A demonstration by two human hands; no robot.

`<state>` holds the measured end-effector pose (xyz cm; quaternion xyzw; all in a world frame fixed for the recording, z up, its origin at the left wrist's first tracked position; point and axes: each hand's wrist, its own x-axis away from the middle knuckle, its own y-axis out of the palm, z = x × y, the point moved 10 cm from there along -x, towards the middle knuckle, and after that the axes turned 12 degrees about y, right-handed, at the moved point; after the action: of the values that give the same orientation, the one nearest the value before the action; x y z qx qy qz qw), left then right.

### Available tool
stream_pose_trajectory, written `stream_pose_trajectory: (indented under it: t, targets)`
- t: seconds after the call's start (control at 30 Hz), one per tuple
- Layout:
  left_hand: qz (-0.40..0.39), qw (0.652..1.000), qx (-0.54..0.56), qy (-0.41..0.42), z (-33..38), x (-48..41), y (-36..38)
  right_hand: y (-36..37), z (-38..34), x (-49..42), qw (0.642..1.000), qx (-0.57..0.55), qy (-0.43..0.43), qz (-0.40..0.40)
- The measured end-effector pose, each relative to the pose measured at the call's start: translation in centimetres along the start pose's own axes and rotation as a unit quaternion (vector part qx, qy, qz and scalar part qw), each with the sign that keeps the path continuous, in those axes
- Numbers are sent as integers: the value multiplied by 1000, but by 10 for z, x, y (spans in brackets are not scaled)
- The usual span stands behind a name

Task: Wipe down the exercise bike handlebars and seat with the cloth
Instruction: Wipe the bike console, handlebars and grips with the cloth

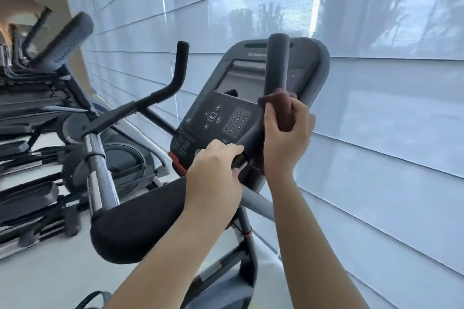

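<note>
Reaching in from 6 o'clock, both bare forearms run up to the bike's front end.

Left hand (216,173): fingers curled shut around the low dark part of the handlebar, just under the console's bottom edge. No cloth in it.

Right hand (286,138): at 1 o'clock from the left, just beside it. Fingers clamped around the cloth (282,108), pressing it onto the right handlebar grip (276,68). Cloth sits between palm and bar; thumb on the left side, fingertips wrap over it from the right. It sticks out above the fingers as a bunched lump, and a bit hangs below the palm.

Cloth: dark brown, soft, nappy, crumpled. No visible print.

Grip: round tube, matte dark foam or rubber, blunt end, standing near upright at 12 o'clock from the cloth.

Seat (140,223): at 8 o'clock from the left hand, wide rounded pad, black fine-textured cover, partly behind the left forearm.

Console (226,113): behind the grip, tilted grey plastic, blank glossy screen, keypad and round buttons below.

Left handlebar grip (182,63): at 10 o'clock, same black tube, bent upward, untouched.

Farther at 9 o'clock: another machine (50,113), blurred metal posts and pedals.

Backdrop: pale translucent window shades (376,83), smooth, with horizontal seams.
</note>
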<state>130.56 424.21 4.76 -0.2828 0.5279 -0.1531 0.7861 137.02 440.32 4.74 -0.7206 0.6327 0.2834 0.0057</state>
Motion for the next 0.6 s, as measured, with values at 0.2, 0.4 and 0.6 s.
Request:
stream_pose_trajectory:
  t: [0.2, 0.4, 0.6]
  targets:
    - [-89, 994, 17, 59, -4, -12, 3, -9, 13, 53, 1000, 4, 29, 6]
    - [-136, 976, 85, 145, -8, -18, 3, -8, -16, 27, 997, 62, -43, 8]
    - [-182, 944, 187, 201, -17, -15, 6, 1, -6, 27, 993, 98, -46, 55]
